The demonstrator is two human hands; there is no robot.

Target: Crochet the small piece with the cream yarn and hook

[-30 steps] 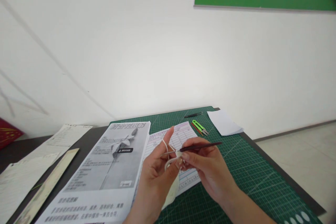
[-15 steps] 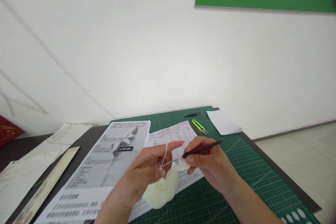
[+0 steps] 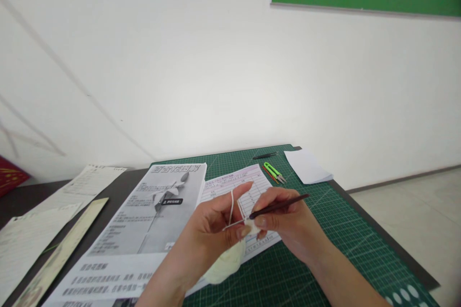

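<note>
My right hand grips a crochet hook by its dark handle, the thin metal shaft pointing left. Between my two hands is a small piece of cream crochet work, pinched at its left side by my left hand. A white yarn strand runs over my raised left index finger and down toward the hook shaft. Below my left hand rests a pale cream yarn ball, partly covered by that hand. My fingers hide some of the stitches.
Under my hands lie a green cutting mat and a ruled form. A printed flower sheet is at left, beside a ruler-like strip and handwritten papers. Green thread snips, tweezers and white paper lie beyond.
My left hand has moved right, its thumb now against the crochet work near my right hand. The hook shaft reaches past the work's left side, and the yarn strand has shifted right.
</note>
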